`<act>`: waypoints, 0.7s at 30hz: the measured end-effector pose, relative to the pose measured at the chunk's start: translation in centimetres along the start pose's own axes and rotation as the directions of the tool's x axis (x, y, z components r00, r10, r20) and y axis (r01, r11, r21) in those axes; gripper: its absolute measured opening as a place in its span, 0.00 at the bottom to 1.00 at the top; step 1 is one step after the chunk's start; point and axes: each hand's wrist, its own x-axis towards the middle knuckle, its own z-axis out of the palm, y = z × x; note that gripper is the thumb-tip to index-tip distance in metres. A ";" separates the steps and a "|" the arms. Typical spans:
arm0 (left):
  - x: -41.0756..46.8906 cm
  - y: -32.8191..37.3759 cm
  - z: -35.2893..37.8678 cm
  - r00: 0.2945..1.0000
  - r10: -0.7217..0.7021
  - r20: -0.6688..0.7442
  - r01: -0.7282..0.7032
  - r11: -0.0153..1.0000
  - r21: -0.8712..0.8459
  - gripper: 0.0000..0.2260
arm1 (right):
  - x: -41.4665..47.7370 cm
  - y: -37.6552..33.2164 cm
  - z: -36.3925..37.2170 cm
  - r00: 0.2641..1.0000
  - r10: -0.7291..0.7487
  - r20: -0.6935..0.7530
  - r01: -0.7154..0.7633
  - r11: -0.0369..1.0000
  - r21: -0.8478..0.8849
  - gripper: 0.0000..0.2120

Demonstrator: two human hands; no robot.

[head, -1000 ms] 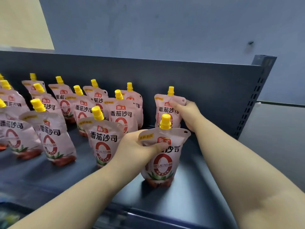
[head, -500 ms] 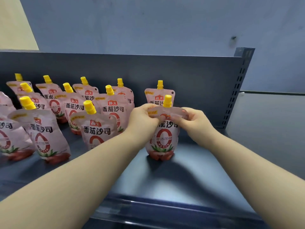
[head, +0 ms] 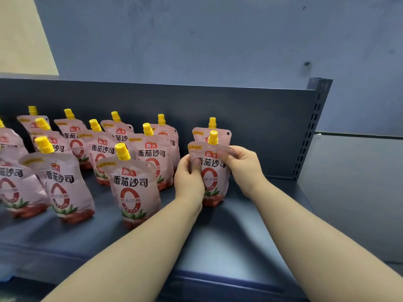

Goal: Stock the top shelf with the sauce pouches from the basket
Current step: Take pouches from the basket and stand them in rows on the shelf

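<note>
A pink sauce pouch (head: 210, 177) with a yellow cap stands upright on the dark top shelf (head: 218, 247), right of the other pouches. My left hand (head: 188, 179) grips its left edge. My right hand (head: 242, 166) pinches its upper right corner. Directly behind it stands another pouch (head: 212, 131), mostly hidden. Several more pouches (head: 130, 184) stand in rows to the left. The basket is out of view.
The shelf's back panel (head: 261, 127) rises behind the pouches, ending at a perforated upright post (head: 314, 127) on the right. Bare shelf surface lies right of and in front of the held pouch. A grey wall (head: 196, 40) is behind.
My right hand left the rear pouch and joined my left hand on the front pouch. That pouch moved back, now standing just in front of the rear one.
</note>
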 end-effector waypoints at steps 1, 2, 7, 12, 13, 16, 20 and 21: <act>0.0 -0.1 0.0 1.000 0.000 0.009 0.000 1.000 0.010 0.11 | 0.1 0.0 -0.1 1.000 0.005 0.001 -0.005 1.000 -0.006 0.04; 0.1 -0.2 0.0 1.000 0.001 0.015 -0.002 1.000 0.014 0.12 | 0.3 0.1 -0.2 1.000 0.008 0.008 -0.008 1.000 -0.013 0.04; 0.1 -0.3 0.0 1.000 0.000 0.009 -0.001 0.998 0.057 0.16 | 0.6 0.2 -0.6 0.998 0.019 0.065 -0.017 0.999 -0.044 0.05; -0.7 -0.2 -0.8 0.998 -0.050 0.035 0.045 0.991 0.125 0.23 | -0.5 -0.5 -1.0 0.997 -0.055 -0.048 0.049 0.992 -0.119 0.11; -1.1 -0.2 -1.1 0.996 -0.085 0.027 0.079 0.983 0.164 0.26 | -0.9 -1.0 -0.9 0.994 -0.076 -0.074 0.067 0.991 -0.112 0.13; -2.7 0.4 -2.5 0.981 -0.186 0.056 0.163 0.946 0.280 0.30 | -2.8 -2.7 -0.4 0.976 -0.165 -0.145 0.131 0.966 -0.221 0.18; -5.4 1.9 -5.6 0.930 -0.213 0.300 0.066 0.899 0.434 0.28 | -6.2 -4.1 1.3 0.946 -0.292 -0.141 0.192 0.855 -0.482 0.20; -6.0 2.3 -6.6 0.908 -0.201 0.368 -0.002 0.875 0.484 0.27 | -7.3 -4.3 1.9 0.949 -0.291 -0.120 0.188 0.830 -0.525 0.20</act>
